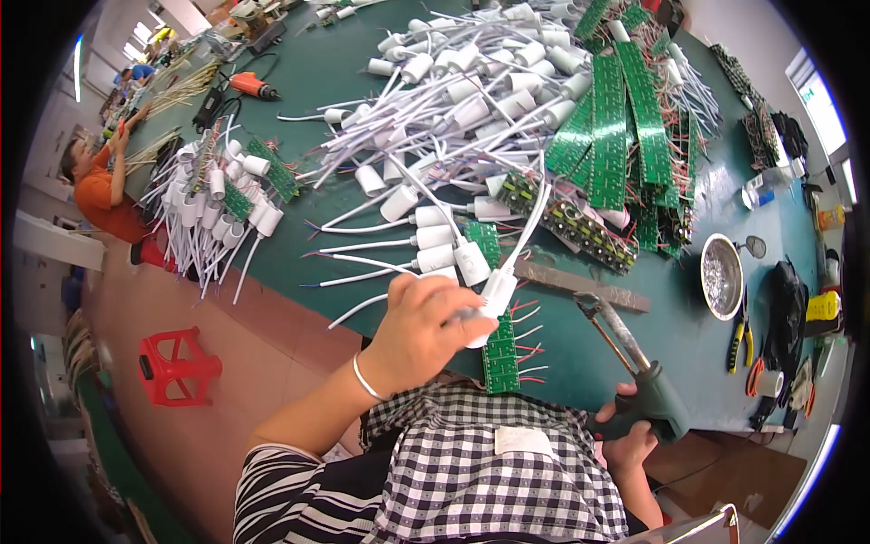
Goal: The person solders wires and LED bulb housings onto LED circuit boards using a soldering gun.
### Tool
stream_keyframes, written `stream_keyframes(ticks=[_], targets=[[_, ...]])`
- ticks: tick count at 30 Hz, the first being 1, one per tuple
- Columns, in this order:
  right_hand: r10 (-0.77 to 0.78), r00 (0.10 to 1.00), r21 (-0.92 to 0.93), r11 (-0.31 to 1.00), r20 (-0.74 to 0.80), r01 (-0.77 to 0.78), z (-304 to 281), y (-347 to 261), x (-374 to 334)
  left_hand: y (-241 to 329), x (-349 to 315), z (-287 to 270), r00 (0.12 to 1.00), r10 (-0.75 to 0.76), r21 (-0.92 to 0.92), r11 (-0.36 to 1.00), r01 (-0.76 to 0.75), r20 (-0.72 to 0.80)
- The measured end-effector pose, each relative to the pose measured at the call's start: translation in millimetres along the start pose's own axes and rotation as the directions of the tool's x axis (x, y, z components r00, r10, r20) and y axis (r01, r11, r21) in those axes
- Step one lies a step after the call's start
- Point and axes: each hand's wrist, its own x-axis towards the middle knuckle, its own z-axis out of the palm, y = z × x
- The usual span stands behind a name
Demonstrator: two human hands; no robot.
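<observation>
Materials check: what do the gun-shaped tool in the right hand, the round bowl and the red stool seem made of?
Gun-shaped tool: dark green body, likely moulded plastic by its smooth rounded shape; its front rods look metal, grey and coppery.
Round bowl: probably steel, given its silvery shine; aluminium is possible.
Red stool: probably plastic, smooth-looking, uniform colour with moulded-looking cut-outs.

Slanting the left forearm [313,405] in from between seven and eight o'clock. Holding the left hand [419,331] just below the middle, at six o'clock, turning its back to the view, bending the fingers [446,303] and pinching them against the thumb [467,334] toward two o'clock. Angling the right forearm [638,496] up from five o'clock, curling the right hand [627,441] into a grip between four and five o'clock, well apart from the left.
</observation>
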Motion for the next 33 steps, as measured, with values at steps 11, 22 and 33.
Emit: stream_keyframes(ticks=[11,22,33], targets=[[-0.086,0.972,0.045,0.994,-0.219,0.098,9,7,28,-190,119,19,0.762,-0.638,0.178,0.742,0.647,-0.110],[-0.022,0.956,0.076,0.996,-0.293,0.046,12,8,35,-228,139,-3,0.809,-0.572,-0.343,0.793,0.504,-0.133],[-0.040,0.971,0.087,0.994,-0.236,0.062,10,5,34,-137,59,-41,0.994,0.113,-0.088,0.990,-0.113,-0.009]])
